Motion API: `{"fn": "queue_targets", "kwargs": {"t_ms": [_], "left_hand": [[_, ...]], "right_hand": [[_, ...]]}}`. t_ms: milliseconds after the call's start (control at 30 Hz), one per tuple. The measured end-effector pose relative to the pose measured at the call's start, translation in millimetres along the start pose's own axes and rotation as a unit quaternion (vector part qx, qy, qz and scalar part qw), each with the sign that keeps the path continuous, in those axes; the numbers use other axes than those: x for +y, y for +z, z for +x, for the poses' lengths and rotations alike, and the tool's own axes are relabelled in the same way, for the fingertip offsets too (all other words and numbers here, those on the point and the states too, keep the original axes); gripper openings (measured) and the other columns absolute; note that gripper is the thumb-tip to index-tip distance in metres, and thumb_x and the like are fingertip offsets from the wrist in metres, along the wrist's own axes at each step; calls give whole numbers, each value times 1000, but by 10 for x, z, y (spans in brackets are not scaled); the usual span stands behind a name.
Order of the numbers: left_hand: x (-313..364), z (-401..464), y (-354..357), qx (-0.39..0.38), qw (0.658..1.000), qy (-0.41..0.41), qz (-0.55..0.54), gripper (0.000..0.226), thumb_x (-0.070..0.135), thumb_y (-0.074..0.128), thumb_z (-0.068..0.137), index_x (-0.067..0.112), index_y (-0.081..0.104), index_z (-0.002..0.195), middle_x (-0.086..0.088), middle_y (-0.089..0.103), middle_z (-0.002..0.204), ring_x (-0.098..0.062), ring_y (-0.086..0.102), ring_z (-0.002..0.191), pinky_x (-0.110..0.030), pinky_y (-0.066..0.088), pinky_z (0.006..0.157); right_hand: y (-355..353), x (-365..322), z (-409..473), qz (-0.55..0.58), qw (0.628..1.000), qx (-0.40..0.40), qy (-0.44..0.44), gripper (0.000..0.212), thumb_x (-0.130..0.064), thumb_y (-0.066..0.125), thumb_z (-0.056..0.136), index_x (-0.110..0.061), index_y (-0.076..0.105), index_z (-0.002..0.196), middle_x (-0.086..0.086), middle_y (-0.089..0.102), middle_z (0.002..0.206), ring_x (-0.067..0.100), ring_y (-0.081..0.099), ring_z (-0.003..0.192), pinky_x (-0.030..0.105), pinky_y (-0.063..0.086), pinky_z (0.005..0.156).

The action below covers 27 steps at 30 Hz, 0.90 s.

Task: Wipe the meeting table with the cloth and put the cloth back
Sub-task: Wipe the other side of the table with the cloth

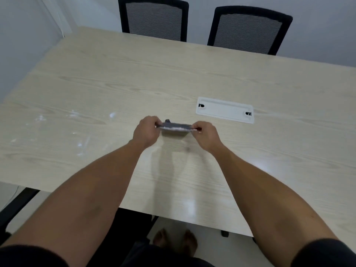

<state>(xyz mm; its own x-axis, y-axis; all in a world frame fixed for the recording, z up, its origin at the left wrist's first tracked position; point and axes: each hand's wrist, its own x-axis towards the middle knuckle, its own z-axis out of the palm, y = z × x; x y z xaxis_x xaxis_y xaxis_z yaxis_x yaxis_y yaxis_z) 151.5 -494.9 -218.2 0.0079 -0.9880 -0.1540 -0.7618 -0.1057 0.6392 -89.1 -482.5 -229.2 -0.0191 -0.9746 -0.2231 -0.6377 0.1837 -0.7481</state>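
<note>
fingers (157, 125) of the left hand (145, 132) are pinching one end of the cloth (175, 127), and fingers of the right hand (205, 134) are pinching the other end, so both sets are clamped on the fabric and nothing is hanging loose. the cloth is being held stretched between the two hands, hovering just above the bench (173, 78) near its middle, edge-on to the camera, grey with a paler strip showing along the near edge. whether it is folded in layers is hard to tell at this angle.

judging from the task, the step in hand looks like readying or folding the cloth, either ahead of wiping or ahead of putting it back; the pale smears (77, 130) lying on the bench to the left suggest wiping is not finished there. to do this well, the person should be keeping the pinch even at both ends so the fabric is staying flat, then laying it down as a broad pad rather than a bunched strip, and pressing with a flat palm while sweeping toward those smears in overlapping passes. the white cable hatch (225, 110) set into the bench to the right, well apart from the hands, is worth steering around so a corner is not snagging in its slots. two black mesh chairs (248, 29) are standing at the far side, out of the way. where the cloth belongs afterwards is not showing.
</note>
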Motion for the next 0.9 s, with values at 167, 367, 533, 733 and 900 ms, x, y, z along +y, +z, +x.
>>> {"fn": "queue_targets", "kwargs": {"t_ms": [167, 367, 533, 733, 900], "left_hand": [[-298, -416, 311, -95, 995, -16, 10, 15, 7, 68, 90, 14, 76, 101, -5, 71, 108, -26, 68, 101, -39, 54, 91], [-854, -751, 449, -56, 995, -22, 82, 41, 32, 68, 96, 12, 63, 132, -6, 62, 136, -27, 59, 123, -42, 49, 103], [-1340, -1067, 594, 19, 980, -56, 189, 73, 46, 55, 102, 6, 35, 161, -11, 28, 171, -28, 26, 157, -45, 25, 126], [-1723, -1221, 811, 58, 975, -18, 216, 81, 56, 36, 104, 3, 22, 164, -15, 18, 173, -29, 17, 161, -47, 15, 130], [-1738, -1230, 862, 69, 972, -26, 223, 83, 57, 39, 104, 5, 19, 166, -11, 14, 175, -24, 11, 162, -46, 10, 131]], "right_hand": [[295, 388, -295, -34, 994, -88, 60, 20, -2, 62, 86, -17, 75, 90, -2, 72, 96, 13, 65, 82, 23, 47, 69], [521, 305, -221, -165, 986, -37, 6, 17, -36, 62, 93, -20, 66, 95, 0, 61, 106, 21, 61, 89, 40, 52, 81], [1162, 165, 3, -233, 969, -10, -84, 56, -47, 46, 104, -15, 46, 150, 14, 39, 160, 36, 39, 144, 57, 36, 117], [1720, 295, -26, -311, 950, -21, -34, 79, -73, 17, 104, -34, -3, 169, 2, -15, 177, 29, -17, 162, 66, -17, 124], [1918, -26, 647, -327, 945, -1, 0, 82, -73, 12, 101, -30, -3, 169, 7, -11, 177, 33, -17, 162, 72, -13, 121]]}}
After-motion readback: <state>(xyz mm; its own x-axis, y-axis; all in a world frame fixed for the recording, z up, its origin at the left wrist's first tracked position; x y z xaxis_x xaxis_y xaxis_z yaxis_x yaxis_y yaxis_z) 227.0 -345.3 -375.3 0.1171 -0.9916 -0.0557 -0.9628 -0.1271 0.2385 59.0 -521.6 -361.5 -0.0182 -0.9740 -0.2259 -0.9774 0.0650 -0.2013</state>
